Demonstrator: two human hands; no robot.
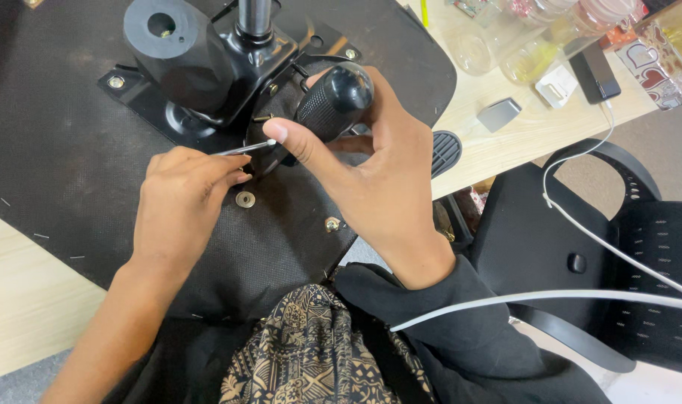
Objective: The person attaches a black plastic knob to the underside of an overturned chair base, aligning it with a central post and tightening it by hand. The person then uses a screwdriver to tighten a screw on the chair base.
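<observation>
1. The right hand (pixel 386 187) has its fingers wrapped shut around the knurled black handle (pixel 333 101) of a screwdriver, thumb stretched along its side toward the tip.
2. The left hand (pixel 184 202) pinches the thin metal shaft (pixel 243 149) between its fingertips, steadying it just beside the black metal plate (pixel 206 90) bolted to the upturned seat base (pixel 64 150).
3. To do this well, the shaft should stay in line with the fastener, with firm downward pressure from the right palm, while the left fingers only guide and keep clear of the tip. The tip itself is hidden under the hands, so I cannot tell whether it is seated.
4. A loose washer (pixel 245 199) lies on the base just under the left fingers; a brass bolt (pixel 332 224) sits nearer the base's near edge, below the right thumb.
5. The base covers the surface's (pixel 26 299) left part; jars (pixel 535 45) stand at its far right corner.
</observation>
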